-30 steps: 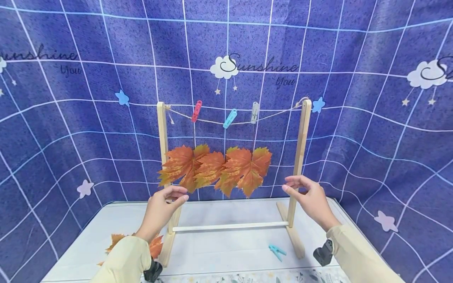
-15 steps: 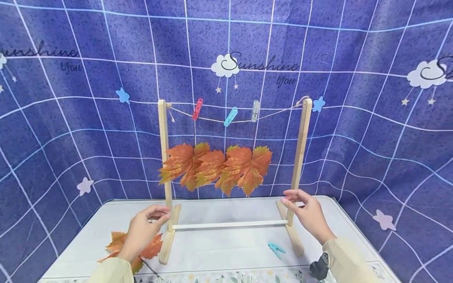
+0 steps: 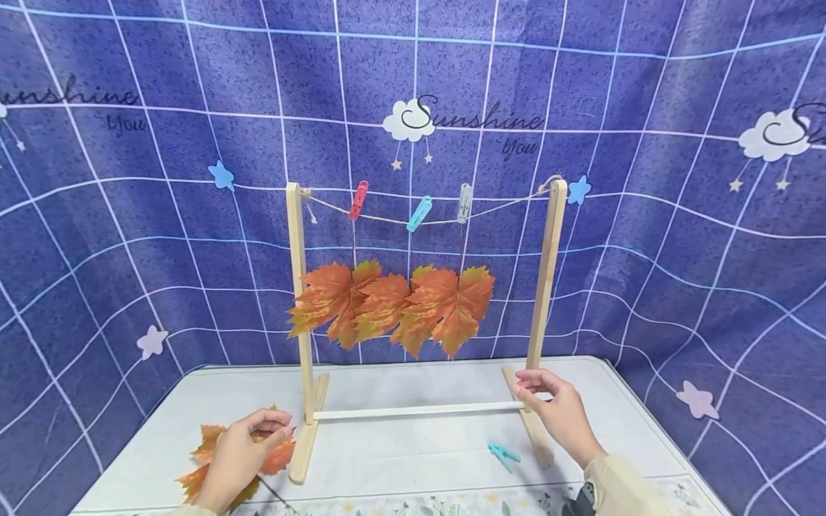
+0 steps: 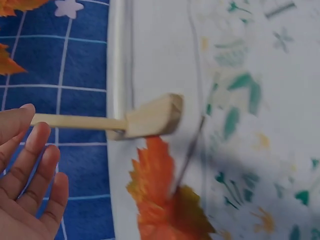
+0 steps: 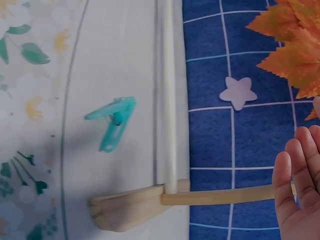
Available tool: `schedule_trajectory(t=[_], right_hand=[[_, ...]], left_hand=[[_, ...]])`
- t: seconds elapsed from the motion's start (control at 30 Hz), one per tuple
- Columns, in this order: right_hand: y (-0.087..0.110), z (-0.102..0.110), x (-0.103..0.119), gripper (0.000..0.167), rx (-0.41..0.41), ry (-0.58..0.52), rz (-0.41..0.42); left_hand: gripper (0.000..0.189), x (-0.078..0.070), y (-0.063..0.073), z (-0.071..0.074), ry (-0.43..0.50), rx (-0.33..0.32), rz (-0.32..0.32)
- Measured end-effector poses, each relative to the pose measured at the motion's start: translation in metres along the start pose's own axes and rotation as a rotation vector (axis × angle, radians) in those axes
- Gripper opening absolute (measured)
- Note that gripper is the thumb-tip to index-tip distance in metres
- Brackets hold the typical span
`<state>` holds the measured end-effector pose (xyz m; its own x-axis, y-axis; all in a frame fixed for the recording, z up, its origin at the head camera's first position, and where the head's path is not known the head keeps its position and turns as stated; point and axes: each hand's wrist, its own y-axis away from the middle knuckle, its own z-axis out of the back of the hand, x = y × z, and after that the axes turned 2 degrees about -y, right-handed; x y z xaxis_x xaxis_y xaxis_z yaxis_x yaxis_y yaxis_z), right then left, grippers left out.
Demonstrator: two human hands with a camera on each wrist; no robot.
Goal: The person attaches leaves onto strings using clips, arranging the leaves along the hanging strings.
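where backdrop [image 3: 193,107] reads "sunshine you" | left hand [image 3: 241,451] fingers relaxed over leaf [image 3: 206,448] | right hand [image 3: 558,412] loose beside rack [image 3: 545,287]

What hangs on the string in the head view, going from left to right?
Red peg → blue peg → grey peg. Orange leaves hang below them, overlapping each other.

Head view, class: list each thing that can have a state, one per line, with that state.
Wooden rack: upright on the table.
Three pegs: clipped to the string.
Hanging leaves: dangling below the pegs.
Teal peg: loose on the table.
Loose leaf: lying flat.
Left hand: open, above the loose leaf.
Right hand: open, beside the rack's right post.
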<state>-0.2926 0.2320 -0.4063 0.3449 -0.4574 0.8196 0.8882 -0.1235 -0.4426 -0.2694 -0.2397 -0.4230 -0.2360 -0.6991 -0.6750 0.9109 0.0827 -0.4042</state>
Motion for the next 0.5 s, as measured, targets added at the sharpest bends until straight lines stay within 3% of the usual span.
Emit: schedule_trajectory(t=[0.27, 0.5], right_hand=[[0.012, -0.007, -0.013, 0.023, 0.002, 0.003, -0.059], [0.022, -0.016, -0.025, 0.02, 0.02, 0.006, -0.117]], left_hand=[[0.011, 0.021, 0.006, 0.001, -0.088, 0.133, 0.116], [0.015, 0.038, 0.011, -0.007, -0.075, 0.216, 0.169]])
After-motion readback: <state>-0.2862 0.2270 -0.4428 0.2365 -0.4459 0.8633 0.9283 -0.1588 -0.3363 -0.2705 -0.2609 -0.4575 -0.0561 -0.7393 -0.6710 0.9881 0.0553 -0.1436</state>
